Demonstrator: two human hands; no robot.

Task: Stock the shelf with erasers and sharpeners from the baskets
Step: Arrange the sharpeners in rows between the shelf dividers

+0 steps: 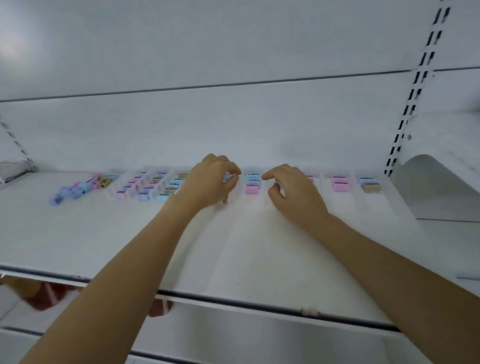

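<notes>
Short rows of small pastel pieces, pink, blue and tan, run along the back of the white shelf (96,235). One row (253,182) sits between my hands, and others lie to the left (149,187) and right (340,183). My left hand (210,182) hovers over the rows with curled fingers and pinches a small blue piece (228,178) at its fingertips. My right hand (293,195) is just right of the middle row. Its index points left, and a pale piece (279,184) shows between its thumb and curled fingers. The image is blurred.
A loose heap of pastel pieces (79,189) lies at the back left. A flat white box (2,171) lies at the far left by a slotted upright. Another slotted upright (413,92) and a bracket bound the shelf on the right. Reddish goods show on the shelf below (46,295).
</notes>
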